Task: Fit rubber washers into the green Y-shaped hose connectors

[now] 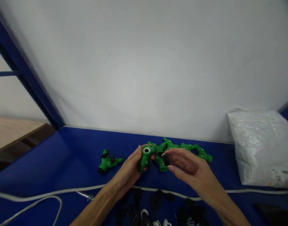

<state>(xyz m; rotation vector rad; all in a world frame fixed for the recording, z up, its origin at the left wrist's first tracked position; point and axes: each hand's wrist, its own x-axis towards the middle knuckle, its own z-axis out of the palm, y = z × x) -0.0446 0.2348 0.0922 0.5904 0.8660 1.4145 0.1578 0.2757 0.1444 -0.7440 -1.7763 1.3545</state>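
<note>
My left hand is closed round a green plastic hose splitter, its round white-lined opening facing up. My right hand pinches a small black part right beside that splitter, close to its side. Both hands hover just above the blue table. Behind them lies a row of several more green splitters along the wall. A finished-looking green splitter with black knobs lies alone to the left of my left hand.
A white plastic bag stands at the right against the white wall. A grey cable runs across the table's front. Several small black parts lie near the front edge. A blue frame post rises at the left.
</note>
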